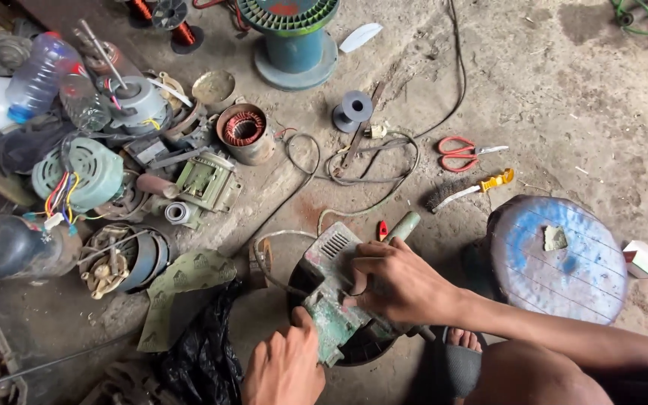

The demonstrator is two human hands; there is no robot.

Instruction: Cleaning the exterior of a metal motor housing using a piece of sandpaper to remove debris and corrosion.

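Head view, looking down at a dusty concrete floor. Near centre: worn green power tool, lying across a dark round base. Right hand wrapped over its right side, fingers curled shut on the body. Left hand gripping its near end, thumb up against the casing. Just right: blue round stool top. Farther right: red-handled scissors and a yellow-handled wire brush. Left: motor parts, a copper-wound stator, plastic bottles.
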